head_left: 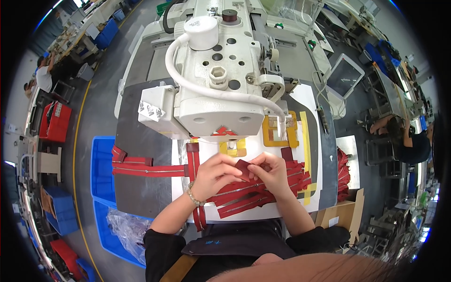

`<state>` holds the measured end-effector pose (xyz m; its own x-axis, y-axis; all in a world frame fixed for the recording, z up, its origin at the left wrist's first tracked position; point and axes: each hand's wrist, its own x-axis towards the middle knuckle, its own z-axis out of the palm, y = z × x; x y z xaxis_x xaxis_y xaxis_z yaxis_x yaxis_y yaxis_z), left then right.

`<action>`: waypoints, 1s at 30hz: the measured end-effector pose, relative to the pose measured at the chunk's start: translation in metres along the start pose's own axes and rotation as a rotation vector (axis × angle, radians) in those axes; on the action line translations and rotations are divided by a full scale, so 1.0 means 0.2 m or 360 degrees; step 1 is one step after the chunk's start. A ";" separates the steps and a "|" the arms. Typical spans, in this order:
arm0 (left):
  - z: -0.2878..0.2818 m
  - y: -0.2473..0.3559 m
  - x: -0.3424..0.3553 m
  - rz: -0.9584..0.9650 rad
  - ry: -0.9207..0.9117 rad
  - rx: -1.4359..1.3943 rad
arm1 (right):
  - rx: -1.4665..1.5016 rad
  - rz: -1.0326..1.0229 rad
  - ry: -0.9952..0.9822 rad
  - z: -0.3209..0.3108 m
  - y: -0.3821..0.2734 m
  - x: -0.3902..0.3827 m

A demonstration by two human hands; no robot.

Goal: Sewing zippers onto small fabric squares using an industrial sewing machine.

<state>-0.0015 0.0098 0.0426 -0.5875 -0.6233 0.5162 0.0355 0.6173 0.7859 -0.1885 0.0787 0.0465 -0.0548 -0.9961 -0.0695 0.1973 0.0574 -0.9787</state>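
Observation:
Between my two hands is a small dark red fabric piece (243, 169), held up just in front of the sewing machine's head (221, 113). My left hand (217, 175) pinches its left side, and my right hand (270, 173) grips the right side with thumb and finger. Beneath them, red zipper strips (242, 202) with pale metal teeth lie in a loose pile on the white sheet. Another red zipper (155, 170) stretches leftward across the dark table, and one strip (199, 216) hangs over the front edge. A yellow frame (233, 148) sits under the machine head.
A second yellow frame (268, 134) lies to the right of the machine head. Blue bins (102, 176) stand at the table's left, one with clear plastic. More red zippers (343, 174) and a cardboard box (345, 214) are at the right. Other people work farther off.

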 end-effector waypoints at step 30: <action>0.10 -0.12 -0.04 -0.0838 0.0372 -0.0673 | 0.0015 0.0158 0.0110 0.06 0.12 0.03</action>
<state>-0.0137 0.0097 0.0135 -0.4257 -0.9033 0.0544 0.1334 -0.0032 0.9911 -0.1724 0.0742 0.0245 -0.1018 -0.9784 -0.1797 0.2141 0.1548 -0.9645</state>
